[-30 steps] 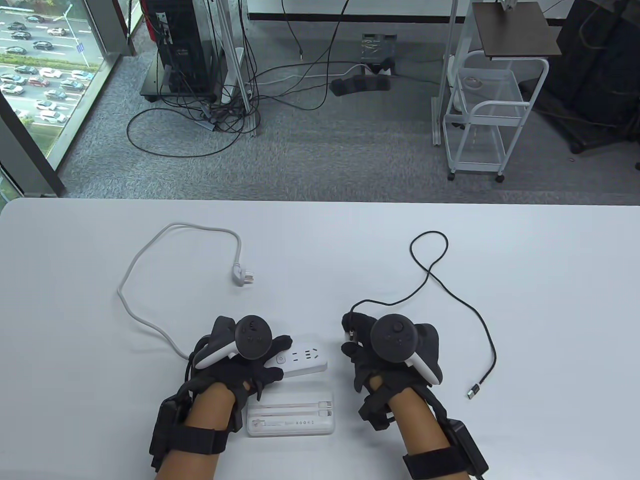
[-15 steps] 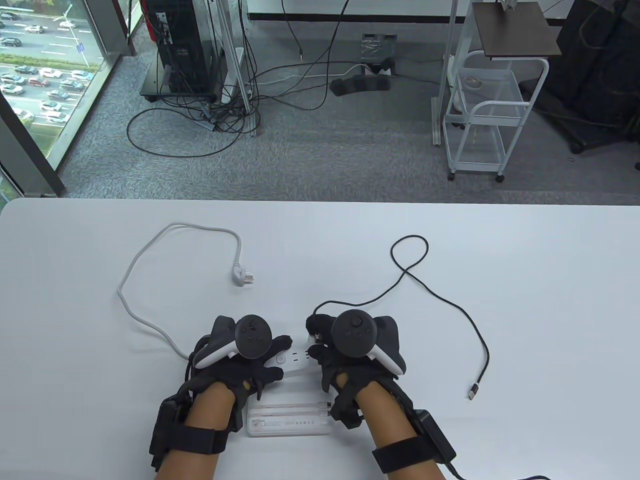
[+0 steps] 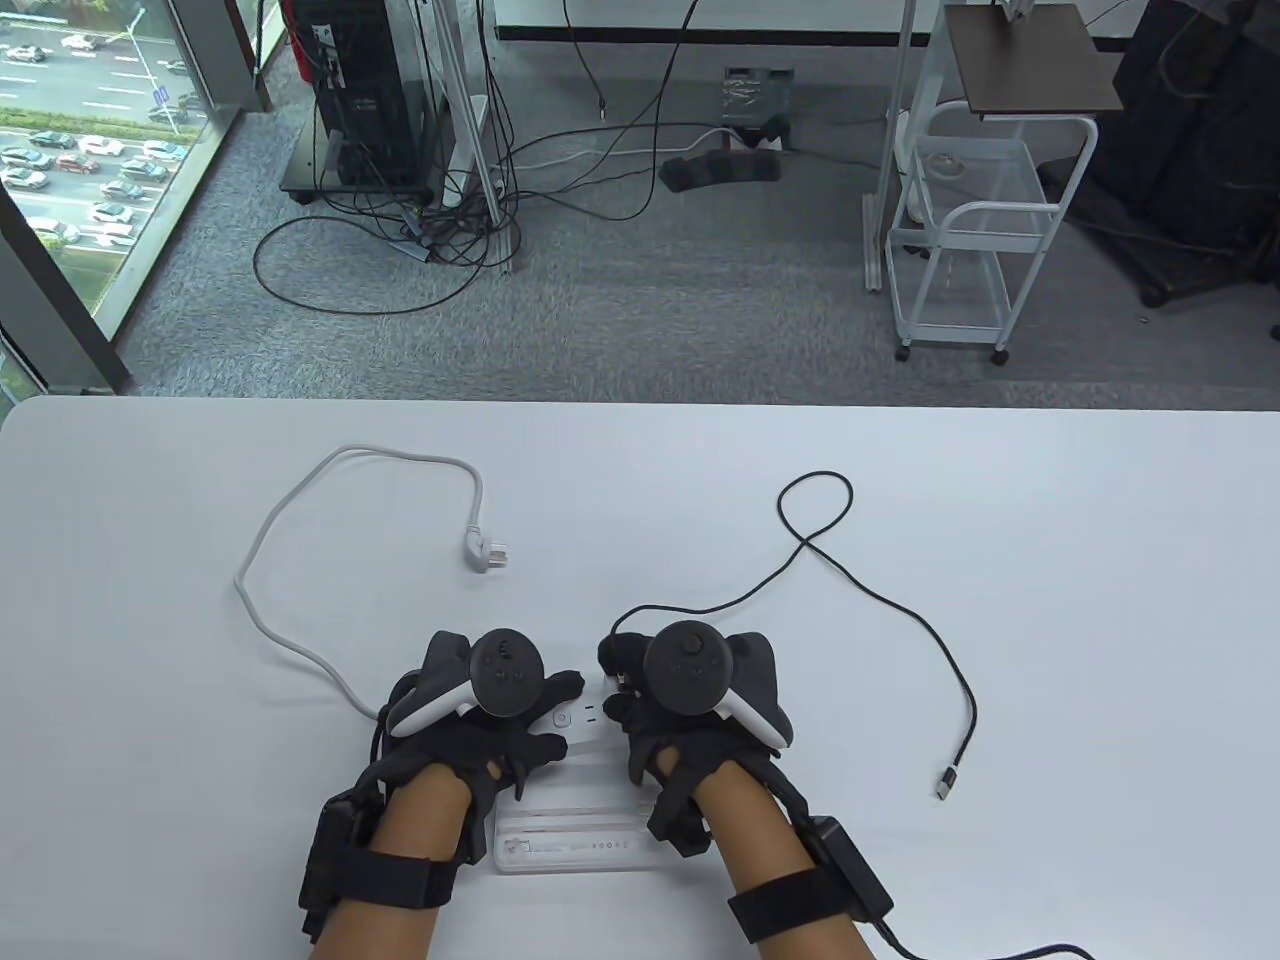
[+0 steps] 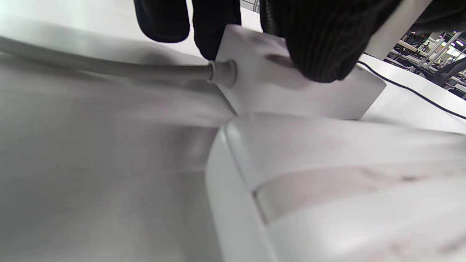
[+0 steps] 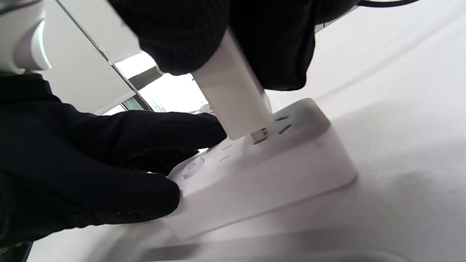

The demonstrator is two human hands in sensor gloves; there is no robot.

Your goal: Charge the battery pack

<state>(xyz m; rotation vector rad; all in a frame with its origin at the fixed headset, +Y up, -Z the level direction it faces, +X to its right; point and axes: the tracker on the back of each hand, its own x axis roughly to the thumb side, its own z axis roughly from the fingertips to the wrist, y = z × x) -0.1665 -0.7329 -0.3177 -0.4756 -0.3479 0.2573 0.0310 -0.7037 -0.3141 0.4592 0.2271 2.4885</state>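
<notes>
1. The battery pack (image 3: 580, 845), a white slab, lies at the near edge of the tabletop (image 3: 1050, 560) between the two forearms, just near of the power strip (image 3: 585, 735).
2. The right hand (image 3: 690, 700) pinches a white charger (image 5: 233, 98) between its fingers (image 5: 182, 36); the charger tilts over the strip, its prongs just above the slots and seemingly not yet seated.
3. The left hand (image 3: 490, 710) presses down on the strip's left end, fingers (image 5: 109, 160) spread flat beside the power button (image 5: 191, 168), steadying it.
4. To do this well, the charger should be squared upright so the prongs meet the slots straight, then pushed down while the left hand holds the strip from sliding or tipping.
5. The black cable (image 3: 900, 610) runs from the right hand in a loop to the far right, its free plug (image 3: 947, 781) lying well right of the pack; that end likely goes to the pack next.
6. The strip's own grey cord (image 3: 300, 560) curls to the far left and its wall plug (image 3: 487, 553) lies loose on the tabletop, so the strip looks unpowered.
7. Open tabletop lies right and far; the pack sits close to the near edge, so room is tight there.
</notes>
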